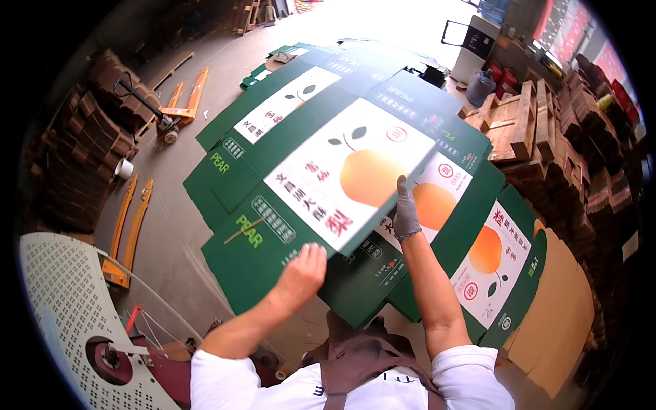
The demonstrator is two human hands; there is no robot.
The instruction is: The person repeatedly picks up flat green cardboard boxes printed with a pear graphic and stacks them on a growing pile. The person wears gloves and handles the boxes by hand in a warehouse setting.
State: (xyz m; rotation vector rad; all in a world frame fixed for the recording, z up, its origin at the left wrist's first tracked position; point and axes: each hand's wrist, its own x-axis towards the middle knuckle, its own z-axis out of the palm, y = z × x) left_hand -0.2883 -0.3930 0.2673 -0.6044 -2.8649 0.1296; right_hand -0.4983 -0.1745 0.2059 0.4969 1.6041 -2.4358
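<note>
White short sleeves, brown apron — grey glove on right hand [406, 213], left hand [302, 272] bare

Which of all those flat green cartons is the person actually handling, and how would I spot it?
Start at the spread of flattened green cartons on the concrete floor. The one in hand is the flat carton lying uppermost in the middle, its white panel showing an orange fruit. Unlike its neighbours, its near edge is under the bare left hand and its right edge is gripped by the grey-gloved right hand.

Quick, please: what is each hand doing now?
Left hand: bare, gripping the near edge of the top green carton sheet.
Right hand: gloved, holding the same sheet's right edge.
</note>
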